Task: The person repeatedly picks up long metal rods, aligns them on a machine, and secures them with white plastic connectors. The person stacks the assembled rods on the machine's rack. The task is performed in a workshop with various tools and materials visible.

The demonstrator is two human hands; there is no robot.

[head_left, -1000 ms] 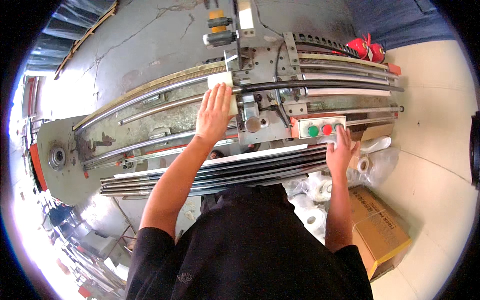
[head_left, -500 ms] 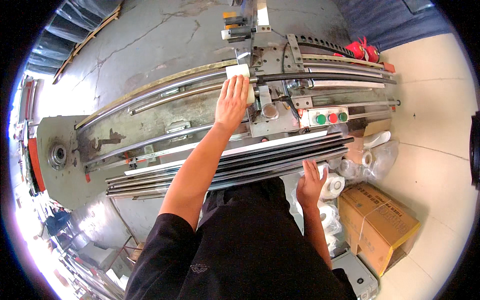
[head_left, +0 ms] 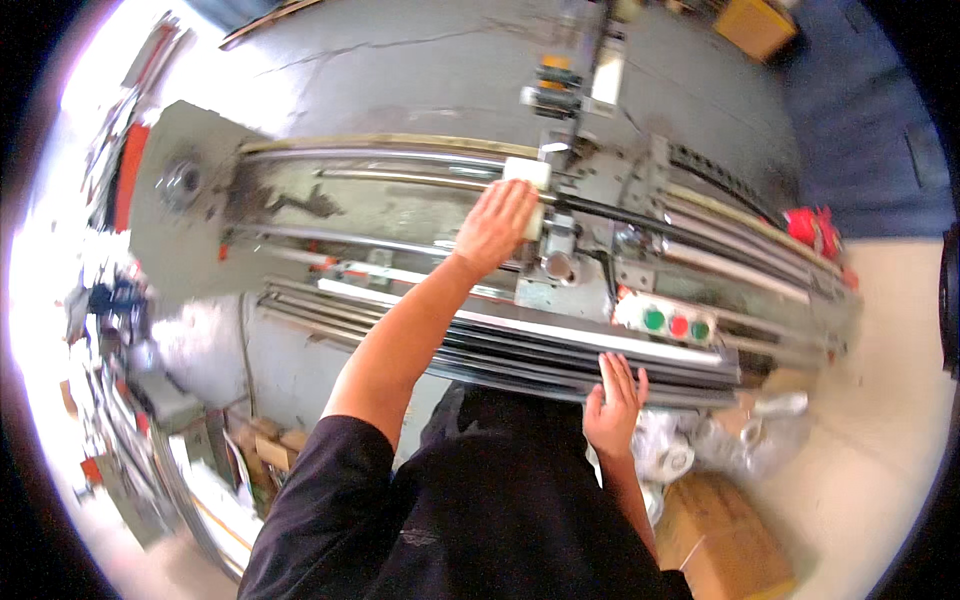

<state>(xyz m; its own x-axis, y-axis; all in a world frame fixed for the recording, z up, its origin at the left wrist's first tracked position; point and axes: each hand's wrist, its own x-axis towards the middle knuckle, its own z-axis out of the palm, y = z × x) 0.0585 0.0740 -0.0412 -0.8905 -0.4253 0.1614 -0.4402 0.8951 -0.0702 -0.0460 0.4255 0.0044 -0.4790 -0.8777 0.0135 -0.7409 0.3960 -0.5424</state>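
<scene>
My left hand [head_left: 493, 228] lies palm down on a white block [head_left: 527, 172] on the machine carriage. Its fingers are stretched straight and close together; the thumb is hidden beneath. A thin metal rod [head_left: 400, 178] runs in from the left at this block, and a black rod [head_left: 640, 218] continues to the right. Nearer me, a bundle of dark and silver rods [head_left: 520, 350] lies along the machine's front. At its right part, my right hand [head_left: 615, 408] is raised with fingers extended and thumb apart, fingertips by the rods. Whether they touch is unclear.
A button box [head_left: 665, 318] with green and red buttons sits right of the carriage. The grey end plate [head_left: 185, 205] stands at the left. Plastic-wrapped rolls [head_left: 670, 460] and a cardboard box [head_left: 725, 535] are at lower right, a red object [head_left: 812, 232] at far right.
The whole view has turned and shifted, so the machine now slants down to the right, with some blur. My left hand stays on the white block; my right hand remains beside the rods.
</scene>
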